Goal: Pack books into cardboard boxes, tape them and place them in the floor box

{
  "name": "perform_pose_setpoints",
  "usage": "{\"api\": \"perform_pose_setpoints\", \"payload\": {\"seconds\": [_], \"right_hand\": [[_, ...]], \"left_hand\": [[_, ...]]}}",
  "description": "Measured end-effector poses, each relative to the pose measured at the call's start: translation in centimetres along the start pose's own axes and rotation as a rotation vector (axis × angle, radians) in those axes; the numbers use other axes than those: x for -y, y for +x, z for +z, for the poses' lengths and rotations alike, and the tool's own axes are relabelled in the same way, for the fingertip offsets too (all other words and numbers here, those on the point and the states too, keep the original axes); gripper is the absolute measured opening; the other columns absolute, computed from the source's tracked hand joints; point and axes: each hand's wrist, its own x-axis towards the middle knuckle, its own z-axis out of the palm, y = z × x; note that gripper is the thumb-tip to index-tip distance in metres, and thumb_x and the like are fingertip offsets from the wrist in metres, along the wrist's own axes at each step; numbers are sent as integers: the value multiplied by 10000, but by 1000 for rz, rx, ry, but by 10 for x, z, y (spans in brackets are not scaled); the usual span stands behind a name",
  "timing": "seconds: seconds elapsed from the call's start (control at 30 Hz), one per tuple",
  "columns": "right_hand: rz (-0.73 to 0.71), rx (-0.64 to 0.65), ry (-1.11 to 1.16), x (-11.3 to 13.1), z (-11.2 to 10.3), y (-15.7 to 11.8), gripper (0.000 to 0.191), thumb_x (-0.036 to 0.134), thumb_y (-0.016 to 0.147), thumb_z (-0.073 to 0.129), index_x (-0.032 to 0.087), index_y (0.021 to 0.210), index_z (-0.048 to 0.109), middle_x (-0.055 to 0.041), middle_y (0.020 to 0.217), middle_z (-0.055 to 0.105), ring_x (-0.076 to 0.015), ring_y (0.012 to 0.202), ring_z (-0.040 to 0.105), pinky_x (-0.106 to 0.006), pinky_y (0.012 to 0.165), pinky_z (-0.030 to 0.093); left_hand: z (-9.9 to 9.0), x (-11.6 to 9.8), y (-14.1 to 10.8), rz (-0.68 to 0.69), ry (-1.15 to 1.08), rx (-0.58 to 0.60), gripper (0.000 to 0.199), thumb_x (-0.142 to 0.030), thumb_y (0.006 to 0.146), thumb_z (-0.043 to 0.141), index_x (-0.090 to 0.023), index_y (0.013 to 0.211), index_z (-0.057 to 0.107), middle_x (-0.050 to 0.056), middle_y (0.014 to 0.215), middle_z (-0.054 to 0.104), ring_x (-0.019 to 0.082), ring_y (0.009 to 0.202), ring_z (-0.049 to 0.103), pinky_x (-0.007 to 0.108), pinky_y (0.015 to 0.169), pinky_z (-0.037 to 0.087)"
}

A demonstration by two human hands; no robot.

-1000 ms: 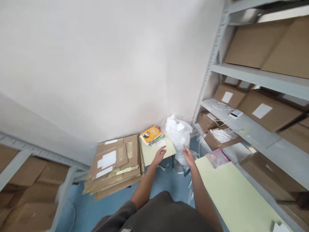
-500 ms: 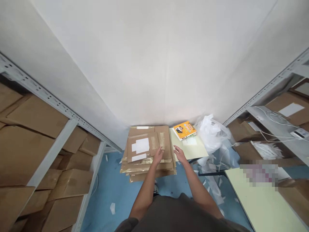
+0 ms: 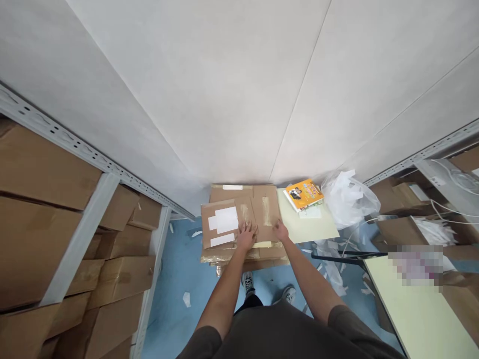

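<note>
Flattened cardboard boxes (image 3: pixel 266 232) lie stacked in front of me, with strips of clear tape across them. The top piece (image 3: pixel 209 237) carries white paper labels (image 3: pixel 226 220). Resting on the cardboard near its front, my left hand (image 3: pixel 246 237) is open with the fingers spread. At the right edge of the stack, my right hand (image 3: pixel 280 231) has its fingers curled in and closed on the cardboard's edge; the fingertips are partly hidden.
An orange book (image 3: pixel 303 194) lies on a pale yellow tabletop (image 3: pixel 322 227), beside a clear plastic bag (image 3: pixel 350 202) of white scraps. Shelves with brown cartons (image 3: pixel 41 249) stand left and right. Another pale table (image 3: pixel 415 314) is at right. Paper scraps litter the blue floor (image 3: pixel 175 294).
Both hands have come down onto the cardboard, the left flat on top and the right at its right edge. The view has shifted, and my shoes now show.
</note>
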Motion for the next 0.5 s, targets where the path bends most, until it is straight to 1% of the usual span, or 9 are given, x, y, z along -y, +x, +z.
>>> {"api": "perform_pose_setpoints", "payload": {"seconds": [0.1, 0.2, 0.23, 0.27, 0.33, 0.4, 0.43, 0.5], "right_hand": [[81, -155, -94, -8, 8, 0, 522, 345, 703, 716, 248, 1212, 776, -129, 1348, 749, -363, 1397, 601, -424, 1169, 454], [121, -309, -135, -5, 12, 1, 540, 362, 691, 668, 198, 1192, 782, -161, 1285, 768, -372, 1283, 671, -432, 1118, 485], [123, -336, -133, -2, 11, 3, 525, 378, 688, 660, 192, 1162, 789, -159, 1234, 784, -365, 1224, 697, -425, 1078, 509], [123, -338, -126, 2, 9, 5, 483, 398, 689, 657, 193, 1102, 800, -150, 1149, 805, -357, 1148, 723, -414, 1023, 534], [115, -286, -108, 10, 2, 11, 345, 445, 700, 654, 217, 912, 802, -107, 902, 815, -331, 953, 748, -388, 889, 563], [88, -221, -86, 19, -6, 15, 268, 487, 720, 642, 245, 744, 753, -51, 684, 751, -291, 778, 718, -358, 775, 549], [69, -204, -73, 24, -9, 17, 269, 503, 729, 634, 253, 696, 726, -30, 623, 714, -271, 717, 689, -344, 733, 533], [34, -194, -45, 33, -16, 19, 289, 528, 743, 619, 259, 667, 692, -8, 588, 674, -238, 655, 631, -322, 678, 497]], "left_hand": [[-5, 9, -7, 18, -5, 6, 559, -349, 884, 705, -394, 1440, 675, 31, 1755, 345, 375, 1667, 85, 624, 1301, -105], [-7, 11, -8, 38, 19, 18, 553, -335, 897, 697, -378, 1447, 674, 52, 1756, 343, 395, 1664, 89, 640, 1295, -107], [-8, 10, -8, 43, 24, 22, 554, -334, 902, 695, -376, 1453, 670, 55, 1756, 342, 397, 1664, 85, 645, 1294, -106], [-9, 10, -8, 46, 27, 26, 554, -336, 906, 692, -376, 1459, 665, 56, 1756, 342, 397, 1664, 81, 646, 1294, -103], [-11, 8, -9, 44, 33, 34, 554, -347, 914, 691, -378, 1466, 659, 53, 1755, 345, 395, 1664, 81, 648, 1295, -96], [-14, 5, -11, 36, 37, 33, 553, -365, 916, 694, -382, 1467, 657, 52, 1752, 352, 399, 1663, 87, 656, 1294, -90], [-16, 3, -12, 37, 38, 27, 553, -375, 917, 696, -383, 1469, 656, 53, 1751, 353, 404, 1662, 91, 659, 1295, -85], [-18, -2, -14, 58, 46, 13, 555, -392, 924, 694, -384, 1478, 651, 56, 1756, 342, 411, 1660, 96, 657, 1302, -63]]}}
